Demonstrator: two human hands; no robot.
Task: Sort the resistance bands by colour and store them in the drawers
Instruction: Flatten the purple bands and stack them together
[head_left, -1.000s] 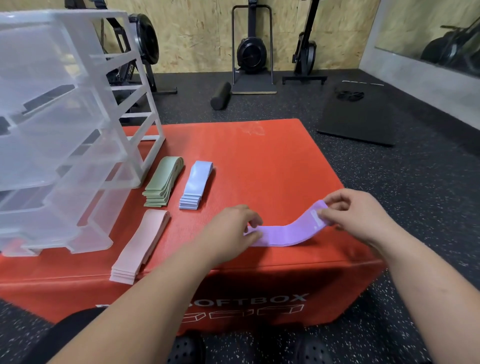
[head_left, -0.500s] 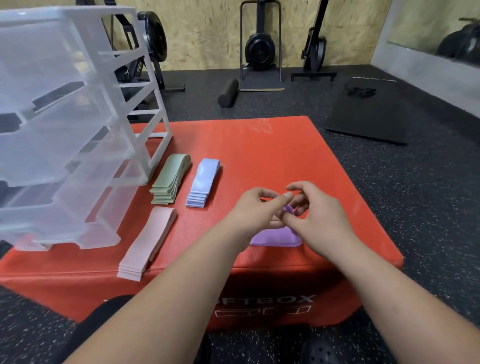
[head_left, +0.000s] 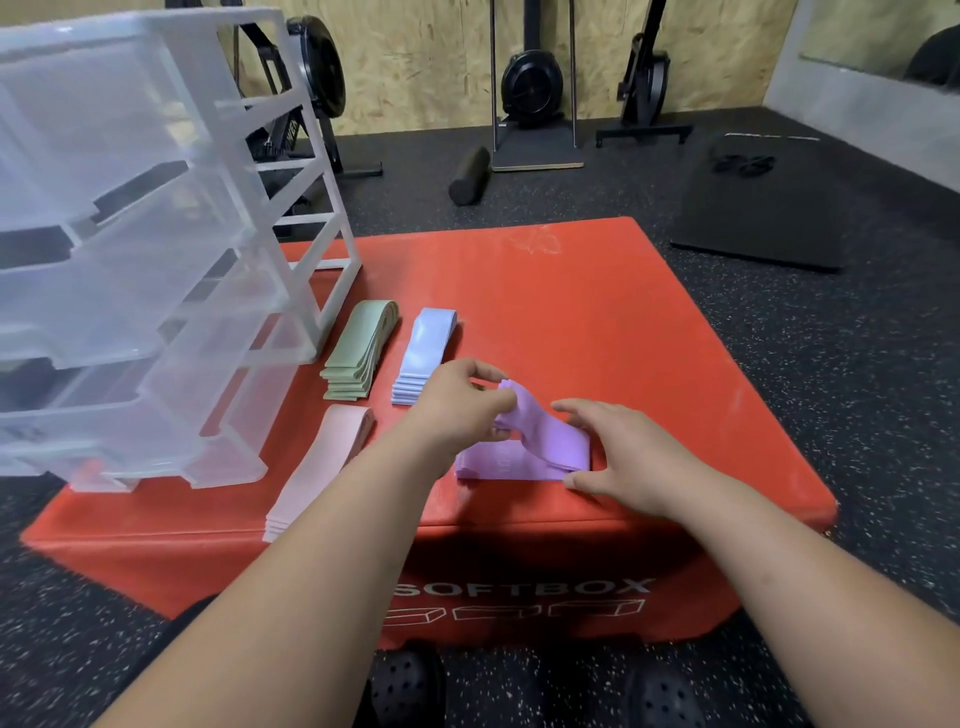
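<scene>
**Caller:** What is on your feed?

**Operator:** I see a head-camera view looking down on a red soft box (head_left: 597, 322) that sits on a dark speckled gym floor. Two bare forearms reach in from the bottom edge.

**Caller:** Where is the band being handled?

**Operator:** A purple band (head_left: 540, 452) lies at the near middle of the box top, folded over itself. Its lower layers lie flat. Its upper end rises up and to the left.

**Caller:** What are the hands doing?

**Operator:** The left hand (head_left: 457, 410) pinches that raised end between its thumb and curled fingers. The right hand (head_left: 628, 457) is spread, with its fingers fairly straight, and grips nothing. Its thumb lies at the band's right fold. I cannot tell whether its other fingers touch the band.

**Caller:** And the other bands?

**Operator:** Three neat stacks lie to the left of the hands. A green stack (head_left: 361, 356) and a light blue stack (head_left: 426, 353) sit side by side further back, not touching. A pink stack (head_left: 319, 462) lies nearer, just left of the left forearm, with its near end at the box's front edge.

**Caller:** The drawers?

**Operator:** A clear plastic drawer unit (head_left: 156, 234) stands on the left of the box, just beside the green stack. Its drawers are stacked one above another. On the floor beyond the box lie a black foam roller (head_left: 470, 175) and a black mat (head_left: 763, 218)
</scene>
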